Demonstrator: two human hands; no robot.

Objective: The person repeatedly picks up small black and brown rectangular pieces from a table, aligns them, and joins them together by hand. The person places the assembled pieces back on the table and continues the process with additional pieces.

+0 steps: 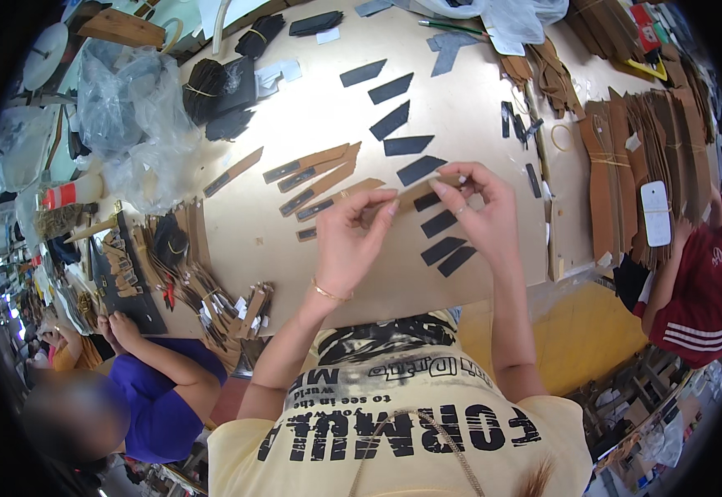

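Over the middle of the table, a brown strip [415, 195], likely leather, stretches between my two hands. My left hand [354, 234] pinches its left end between thumb and fingers. At the other end my right hand [487, 209] has thumb and fingertips closed on it. Flat black slant-ended pieces [391, 121] lie in a line running from the far side down beneath my right hand, which partly covers some. Left of my left hand, several brown strips [319, 176] lie fanned out, with small dark pieces on their ends. A lone brown strip [233, 171] rests farther left.
Clear plastic bags [129, 116] and tied black bundles [205, 89] sit at the far left. Tall stacks of brown pieces [613, 178] stand right, beside a white card [656, 214]. A green pen [453, 27] lies far back. People work at left [166, 398] and right [696, 290].
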